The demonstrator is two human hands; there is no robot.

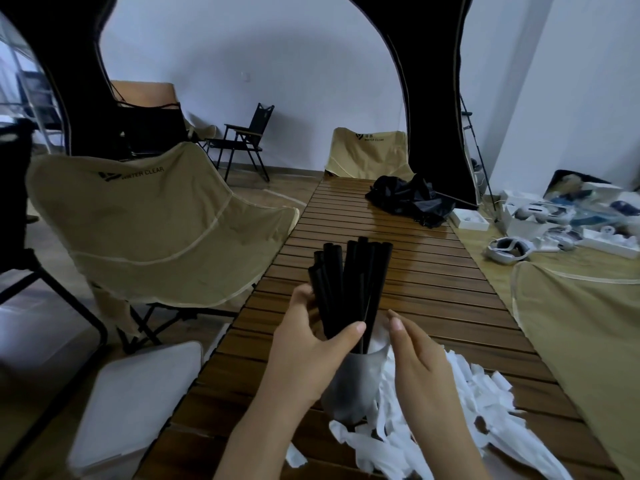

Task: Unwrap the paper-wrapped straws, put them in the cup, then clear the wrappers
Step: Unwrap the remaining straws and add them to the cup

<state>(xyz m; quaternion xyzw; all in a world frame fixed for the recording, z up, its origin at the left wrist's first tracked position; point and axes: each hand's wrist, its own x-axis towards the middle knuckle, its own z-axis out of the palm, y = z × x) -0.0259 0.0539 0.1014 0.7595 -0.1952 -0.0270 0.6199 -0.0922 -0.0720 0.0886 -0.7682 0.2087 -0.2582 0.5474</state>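
Note:
A bundle of several black straws (349,282) stands in a grey cup (353,386) on the slatted wooden table (415,278). My left hand (311,348) grips the bundle just above the cup's rim, thumb across the front and fingers behind. My right hand (419,355) hovers beside the cup on its right with straight, relaxed fingers and holds nothing. Torn white paper wrappers (460,410) lie in a heap on the table, to the right of the cup and in front of it.
A crumpled black bag (412,199) lies at the table's far end. Beige camping chairs stand at the left (152,226), at the far end (367,154) and at the right (581,323). A white cushion (138,400) lies at lower left. White headsets and boxes (540,230) cover the floor at right.

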